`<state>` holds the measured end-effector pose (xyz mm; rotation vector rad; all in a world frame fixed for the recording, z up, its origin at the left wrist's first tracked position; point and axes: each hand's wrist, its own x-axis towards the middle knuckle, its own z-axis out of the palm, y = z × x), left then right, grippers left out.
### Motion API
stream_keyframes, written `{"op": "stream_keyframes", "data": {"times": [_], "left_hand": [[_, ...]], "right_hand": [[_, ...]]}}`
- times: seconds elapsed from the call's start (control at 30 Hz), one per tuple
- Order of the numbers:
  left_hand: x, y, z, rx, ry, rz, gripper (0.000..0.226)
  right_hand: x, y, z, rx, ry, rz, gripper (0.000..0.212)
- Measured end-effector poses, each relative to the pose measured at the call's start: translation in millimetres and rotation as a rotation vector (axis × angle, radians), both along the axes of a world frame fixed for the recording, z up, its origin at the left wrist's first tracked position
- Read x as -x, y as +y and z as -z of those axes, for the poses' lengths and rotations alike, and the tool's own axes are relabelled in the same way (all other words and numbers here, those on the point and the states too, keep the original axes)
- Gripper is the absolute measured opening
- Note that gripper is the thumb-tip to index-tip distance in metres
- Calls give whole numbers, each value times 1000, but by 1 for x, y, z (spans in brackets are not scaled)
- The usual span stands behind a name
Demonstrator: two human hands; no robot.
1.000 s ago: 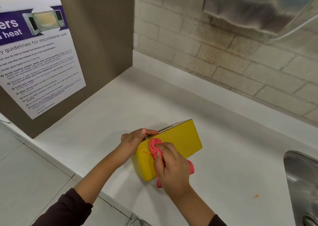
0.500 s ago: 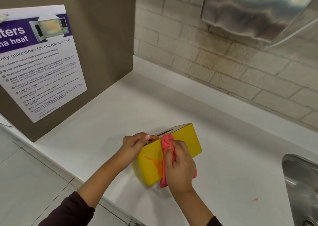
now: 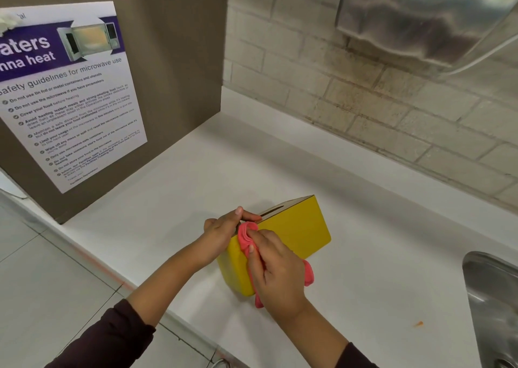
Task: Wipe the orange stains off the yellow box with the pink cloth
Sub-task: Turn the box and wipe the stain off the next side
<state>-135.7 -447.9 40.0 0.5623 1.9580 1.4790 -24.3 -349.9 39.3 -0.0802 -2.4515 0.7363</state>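
Note:
The yellow box stands on the white counter, with a slot in its top edge. My left hand grips the box's near top corner and holds it still. My right hand is closed on the bunched pink cloth and presses it against the yellow front face near the left end. The cloth's loose end hangs below and to the right of my hand. The cloth and my hand cover that part of the face, and no orange stains show on the visible yellow surface.
A steel sink is at the right edge. A small orange speck lies on the counter near it. A brown panel with a microwave safety poster stands at the left. A steel dispenser hangs on the brick wall above.
My right hand has rubbed the cloth across the box's face, moving right and then back left toward the corner. The orange marks seen earlier are now under the cloth or gone.

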Motion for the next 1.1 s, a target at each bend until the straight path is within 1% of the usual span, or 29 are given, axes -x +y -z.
{"op": "stream_keyframes", "data": {"times": [0.1,0.27,0.43,0.5,0.53,0.63,0.7,0.87,1.0,1.03,1.1], "left_hand": [[3,-1,-2,13,-28,42,48],[8,-2,-5,37,-78,54,51],[8,0,-5,34,-62,56,54],[9,2,-4,74,-39,82,58],[10,3,-3,103,-25,94,55],[10,1,-1,148,20,125,34],[10,-2,2,126,48,142,39],[13,-2,3,103,23,139,42],[10,-4,2,94,5,130,45],[9,-4,1,104,1,129,44],[8,0,-1,164,24,127,42]], "right_hand": [[0,2,-4,-26,-28,-43,31],[3,6,-8,-77,-82,-102,31],[-1,8,-9,-172,-67,-226,28],[-4,7,-7,-213,-59,-288,27],[-7,6,-6,-228,-64,-313,27],[-14,6,-5,-247,-94,-350,25],[-18,7,-5,-258,-108,-357,24],[-35,12,0,-225,-177,-405,24],[-55,22,4,-271,-253,-455,23],[-59,25,4,-259,-258,-449,22],[-63,31,-3,-132,-254,-345,20]]}}
